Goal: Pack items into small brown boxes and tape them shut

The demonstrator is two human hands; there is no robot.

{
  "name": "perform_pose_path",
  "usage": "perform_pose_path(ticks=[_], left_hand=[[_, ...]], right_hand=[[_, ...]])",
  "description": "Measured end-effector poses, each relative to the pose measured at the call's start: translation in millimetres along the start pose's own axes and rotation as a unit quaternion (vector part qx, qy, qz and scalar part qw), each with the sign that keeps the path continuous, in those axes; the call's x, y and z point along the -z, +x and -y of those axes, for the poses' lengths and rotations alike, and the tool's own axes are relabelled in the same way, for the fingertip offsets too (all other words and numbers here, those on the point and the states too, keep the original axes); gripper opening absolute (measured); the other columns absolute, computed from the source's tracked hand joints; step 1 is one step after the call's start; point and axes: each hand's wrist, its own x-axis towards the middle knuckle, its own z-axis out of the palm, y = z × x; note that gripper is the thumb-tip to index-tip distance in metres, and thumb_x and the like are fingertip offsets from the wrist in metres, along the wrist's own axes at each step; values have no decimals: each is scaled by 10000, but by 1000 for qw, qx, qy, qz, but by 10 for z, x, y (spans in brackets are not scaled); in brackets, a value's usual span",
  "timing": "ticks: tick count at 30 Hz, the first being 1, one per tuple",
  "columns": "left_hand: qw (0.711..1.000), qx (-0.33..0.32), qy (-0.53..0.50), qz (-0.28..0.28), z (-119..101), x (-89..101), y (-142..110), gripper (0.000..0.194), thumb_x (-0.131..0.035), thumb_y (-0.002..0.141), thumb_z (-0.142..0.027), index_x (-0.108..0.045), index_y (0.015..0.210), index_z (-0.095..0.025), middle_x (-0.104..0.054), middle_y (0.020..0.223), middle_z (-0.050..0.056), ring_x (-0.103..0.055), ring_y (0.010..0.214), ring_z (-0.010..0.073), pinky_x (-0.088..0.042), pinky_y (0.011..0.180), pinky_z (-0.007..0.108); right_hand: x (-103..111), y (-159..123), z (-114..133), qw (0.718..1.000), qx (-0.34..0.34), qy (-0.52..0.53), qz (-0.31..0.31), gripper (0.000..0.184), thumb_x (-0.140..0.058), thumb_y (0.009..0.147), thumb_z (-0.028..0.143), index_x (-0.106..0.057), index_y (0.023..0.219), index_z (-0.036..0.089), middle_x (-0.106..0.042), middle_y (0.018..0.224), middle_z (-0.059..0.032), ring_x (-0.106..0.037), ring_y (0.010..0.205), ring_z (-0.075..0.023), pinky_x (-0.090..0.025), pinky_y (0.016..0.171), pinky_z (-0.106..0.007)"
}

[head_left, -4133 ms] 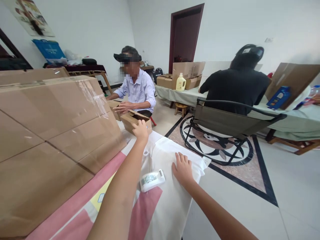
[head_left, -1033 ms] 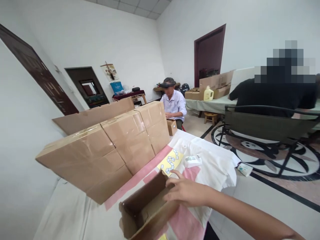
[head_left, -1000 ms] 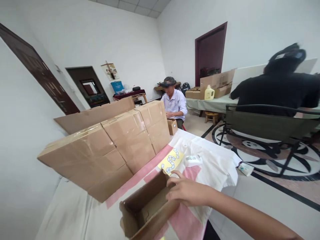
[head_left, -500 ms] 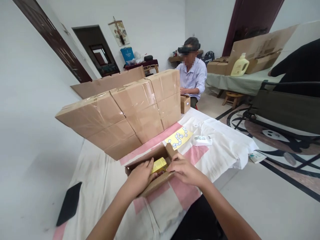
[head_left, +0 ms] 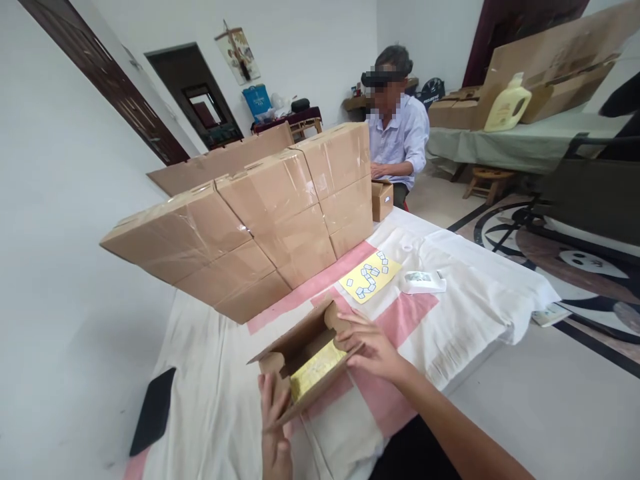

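Note:
An open cardboard box (head_left: 309, 335) stands in front of me on the cloth-covered table. Inside, along its near side, lies a yellow box (head_left: 318, 371). My left hand (head_left: 274, 407) grips the cardboard box at its left end, fingers up against the flap there. At the opposite end my right hand (head_left: 369, 345) holds the right flap and near corner, thumb at the near edge. Beyond the box lies a yellow sheet (head_left: 357, 291) with pale rectangular pieces or prints on it. A white device or packet (head_left: 424, 282) sits to its right.
Taped cardboard boxes (head_left: 285, 230) form a wall at the back of the table. A black flat object (head_left: 153, 412) lies at the left. A person (head_left: 397, 133) sits beyond, by a smaller box (head_left: 383, 200). A yellow jug (head_left: 507, 103) stands on another table.
My left hand has left the yellow box and moved to the cardboard box's left end. The yellow box now lies lower, along the near side. My view has shifted slightly.

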Motion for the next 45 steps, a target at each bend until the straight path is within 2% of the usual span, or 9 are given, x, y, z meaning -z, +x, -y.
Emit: perform_pose_path(ticks=[4, 8, 11, 15, 18, 24, 28, 34, 45], left_hand=[[993, 81, -66, -49, -24, -43, 47, 659, -395, 980, -631, -365, 1554, -310, -478, 1570, 100, -392, 1484, 325, -320, 1235, 573], [993, 101, -48, -45, -210, -81, 442, 816, -415, 1016, -462, 150, 1593, -345, 68, 1729, 87, -153, 1581, 275, -294, 1251, 542], [998, 60, -11, 9, -218, -108, 554, 712, -275, 1050, -373, 197, 1580, -317, -5, 1727, 118, -106, 1589, 227, -238, 1270, 547], [994, -27, 98, 42, -170, -51, 491, 608, -243, 1041, -276, -54, 1619, -279, -572, 1420, 126, -239, 1549, 214, -265, 1251, 555], [969, -63, 230, 57, -312, -7, 505, 492, -325, 1031, -345, -412, 1513, -298, -632, 1304, 107, -429, 1419, 290, -294, 1198, 599], [893, -129, 420, 97, -717, -106, 695, 553, -506, 939, -520, -597, 1406, -238, -586, 1155, 145, -543, 1106, 349, -316, 1121, 671], [897, -177, 394, 94, -674, -184, 773, 543, -480, 957, -490, -615, 1385, -185, -555, 1340, 190, -496, 1216, 381, -395, 1094, 579], [911, -166, 363, 105, -638, -153, 764, 544, -499, 953, -516, -583, 1404, -225, -528, 1455, 152, -458, 1333, 372, -395, 1110, 554], [908, -196, 365, 66, -665, -173, 693, 506, -486, 967, -475, -602, 1380, -207, -559, 1436, 155, -489, 1289, 375, -405, 1060, 557]], right_hand=[[-104, 184, -58, 997, -28, -19, -72, 233, -754, 868, 454, -753, 981, 251, -741, 1044, -80, -652, 1152, -279, -514, 1024, -471], [39, 507, -89, 987, -98, -110, -57, 712, -802, 793, 478, -559, 1427, 263, -543, 1460, -131, -468, 1388, -319, -389, 1157, -535], [63, 678, -159, 992, -56, -110, 3, 404, -726, 876, 451, -682, 1225, 252, -635, 1337, -125, -568, 1262, -292, -441, 1099, -499], [-55, 566, -253, 989, -30, -119, -81, 205, -599, 970, 393, -703, 948, 218, -719, 1043, -110, -629, 1048, -248, -490, 1006, -476], [187, 358, -282, 996, -64, -49, -37, 302, -587, 975, 475, -713, 1043, 209, -708, 1178, -129, -640, 1113, -247, -509, 997, -451], [1842, 136, -301, 915, -287, -252, -133, 363, -427, 1033, 388, -706, 1195, 223, -673, 1314, -110, -597, 1233, -251, -441, 1094, -431], [2514, 182, -373, 849, -427, -306, 53, 252, -562, 944, 230, -737, 1121, 191, -702, 1266, -91, -629, 1174, -238, -452, 1069, -360], [2704, 368, -484, 780, -535, -289, 145, 64, -739, 796, 194, -719, 850, 167, -736, 955, -83, -699, 966, -257, -535, 843, -325], [2514, 520, -465, 698, -655, -251, 141, 352, -824, 706, 348, -665, 894, 96, -704, 830, -118, -743, 608, -273, -537, 491, -295]])
